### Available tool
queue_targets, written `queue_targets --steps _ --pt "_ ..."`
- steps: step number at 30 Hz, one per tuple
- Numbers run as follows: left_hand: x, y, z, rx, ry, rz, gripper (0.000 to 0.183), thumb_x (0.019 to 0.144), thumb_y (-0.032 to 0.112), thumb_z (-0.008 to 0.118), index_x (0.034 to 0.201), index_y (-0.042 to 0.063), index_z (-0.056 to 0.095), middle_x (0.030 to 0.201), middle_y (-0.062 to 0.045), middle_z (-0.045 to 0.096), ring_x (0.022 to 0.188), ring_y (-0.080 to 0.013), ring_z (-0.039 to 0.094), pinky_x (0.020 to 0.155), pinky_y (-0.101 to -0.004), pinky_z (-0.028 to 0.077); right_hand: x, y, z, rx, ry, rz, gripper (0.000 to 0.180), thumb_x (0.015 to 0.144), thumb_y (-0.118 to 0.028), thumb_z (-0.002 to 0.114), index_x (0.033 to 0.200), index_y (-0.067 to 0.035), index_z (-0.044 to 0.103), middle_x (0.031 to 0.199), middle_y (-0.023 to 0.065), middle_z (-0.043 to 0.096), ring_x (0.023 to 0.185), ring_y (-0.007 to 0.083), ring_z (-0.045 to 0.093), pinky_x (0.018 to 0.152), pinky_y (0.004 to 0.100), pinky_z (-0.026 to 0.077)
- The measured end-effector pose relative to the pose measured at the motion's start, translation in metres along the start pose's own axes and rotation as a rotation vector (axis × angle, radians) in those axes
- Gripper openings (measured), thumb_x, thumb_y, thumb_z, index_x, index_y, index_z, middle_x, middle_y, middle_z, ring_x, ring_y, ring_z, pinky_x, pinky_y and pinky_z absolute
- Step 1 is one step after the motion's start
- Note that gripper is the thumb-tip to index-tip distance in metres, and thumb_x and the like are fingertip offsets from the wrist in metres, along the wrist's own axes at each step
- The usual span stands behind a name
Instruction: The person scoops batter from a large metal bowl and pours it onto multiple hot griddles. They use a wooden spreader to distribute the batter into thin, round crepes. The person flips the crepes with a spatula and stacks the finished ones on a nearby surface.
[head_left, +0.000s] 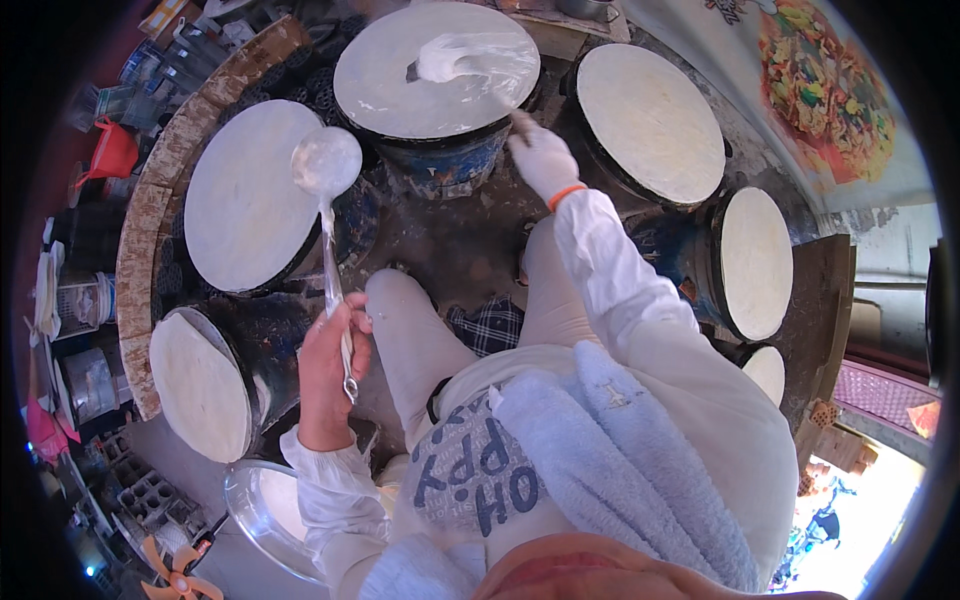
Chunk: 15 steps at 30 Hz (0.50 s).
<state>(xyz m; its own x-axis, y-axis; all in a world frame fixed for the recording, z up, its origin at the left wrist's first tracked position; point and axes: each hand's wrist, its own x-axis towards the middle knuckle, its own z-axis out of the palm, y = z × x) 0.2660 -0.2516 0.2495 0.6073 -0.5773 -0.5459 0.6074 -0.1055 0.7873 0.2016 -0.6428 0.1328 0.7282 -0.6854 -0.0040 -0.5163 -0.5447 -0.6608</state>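
My bare left hand (334, 360) grips the handle of a metal ladle (327, 160). The ladle's round bowl is coated white and sits above the right edge of the left griddle (247, 202). My right hand (546, 161), in a white glove with an orange band at the wrist, is at the near right rim of the front griddle (375, 82). Something brownish and blurred shows at its fingertips; I cannot tell whether it is held. On that griddle a glossy white mass (442, 60) trails streaks rightward, with a small dark piece at its left end.
More round griddles covered in pale sheets stand around me: right front (649, 120), right (756, 262) and lower left (199, 386). A loose sheet overhangs the lower left one. Beside my left forearm is a metal basin (251, 502) of pale batter. An orange-bladed fan (180, 577) stands lower left.
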Motion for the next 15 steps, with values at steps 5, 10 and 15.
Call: queue_targets --steps 5,10,15 --pt "0.035 0.025 0.018 -0.072 -0.016 0.049 0.038 0.104 0.023 0.048 0.133 -0.001 0.053 0.083 -0.002 0.062 0.044 -0.007 0.043 0.04 -0.0203 0.03 -0.005 0.001 0.024 0.012 -0.058 -0.059 0.049 0.093 -0.027 0.052 0.141 -0.018 0.052 0.109 0.0243 0.068 0.106 0.0403 0.064 0.092 0.0495 0.05" --pt "0.099 0.045 0.027 0.021 -0.043 0.073 0.034 0.103 0.02 0.049 0.13 0.0 0.053 0.083 -0.004 0.061 0.048 -0.0089 0.045 0.043 -0.0232 0.033 0.067 -0.001 0.006 -0.038 0.025 -0.006 0.045 0.094 -0.032 0.052 0.134 -0.012 0.059 0.11 0.0244 0.068 0.105 0.0412 0.064 0.092 0.0479 0.05" --pt "0.166 0.065 0.044 0.013 -0.067 0.089 0.027 0.102 0.019 0.049 0.122 0.0 0.054 0.084 -0.004 0.061 0.049 -0.0102 0.046 0.043 -0.0239 0.034 0.081 0.013 -0.013 -0.112 -0.144 -0.154 0.046 0.094 -0.034 0.054 0.134 -0.012 0.058 0.109 0.0249 0.068 0.104 0.0421 0.064 0.092 0.0459 0.051"
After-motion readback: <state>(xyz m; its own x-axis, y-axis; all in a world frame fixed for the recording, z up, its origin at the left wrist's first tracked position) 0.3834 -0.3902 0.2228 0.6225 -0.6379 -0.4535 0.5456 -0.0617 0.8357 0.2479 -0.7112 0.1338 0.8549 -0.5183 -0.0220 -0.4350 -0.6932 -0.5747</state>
